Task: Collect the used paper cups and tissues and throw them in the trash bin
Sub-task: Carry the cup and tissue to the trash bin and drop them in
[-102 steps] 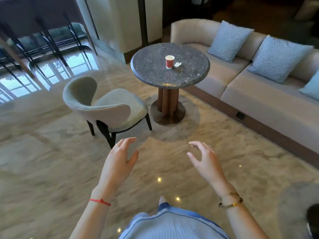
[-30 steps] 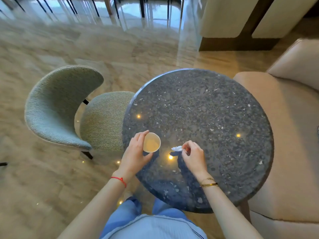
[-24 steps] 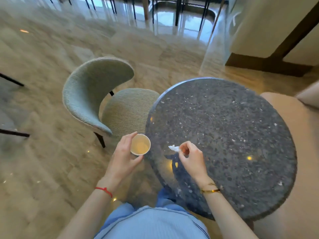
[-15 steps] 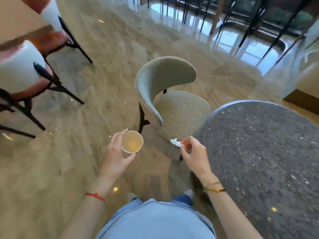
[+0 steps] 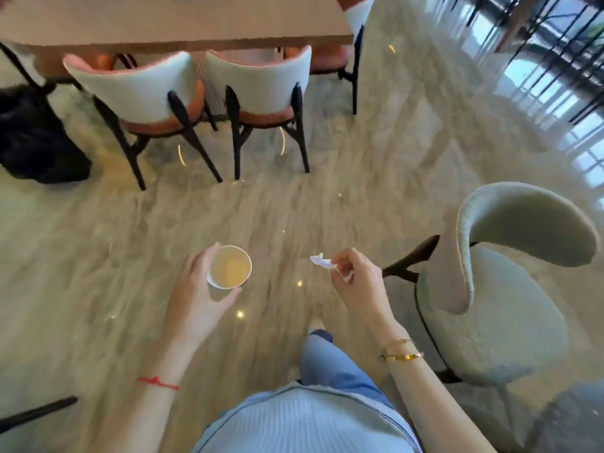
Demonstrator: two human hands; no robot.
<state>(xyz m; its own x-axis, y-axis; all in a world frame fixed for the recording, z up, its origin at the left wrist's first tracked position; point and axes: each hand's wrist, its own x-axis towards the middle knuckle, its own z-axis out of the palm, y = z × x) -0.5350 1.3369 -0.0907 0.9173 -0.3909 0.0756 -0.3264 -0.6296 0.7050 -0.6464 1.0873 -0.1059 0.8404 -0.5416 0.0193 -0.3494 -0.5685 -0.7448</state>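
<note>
My left hand [image 5: 196, 300] is wrapped around a paper cup [image 5: 229, 267], held upright over the floor; its white inside looks empty. My right hand [image 5: 356, 282] pinches a small crumpled white tissue [image 5: 322, 262] between thumb and fingers, at about the same height as the cup. Both arms are stretched out in front of me above the marble floor. No trash bin is in view.
A grey-green upholstered chair [image 5: 496, 289] stands close on my right. Ahead are white-and-orange dining chairs [image 5: 143, 89] tucked at a long wooden table [image 5: 170, 24]. A black bag [image 5: 32, 138] lies at the far left. Windows are at the upper right.
I picked the cup and tissue off the round stone table and turned left, away from it. The table has left the view; the dining table and chairs have come in ahead.
</note>
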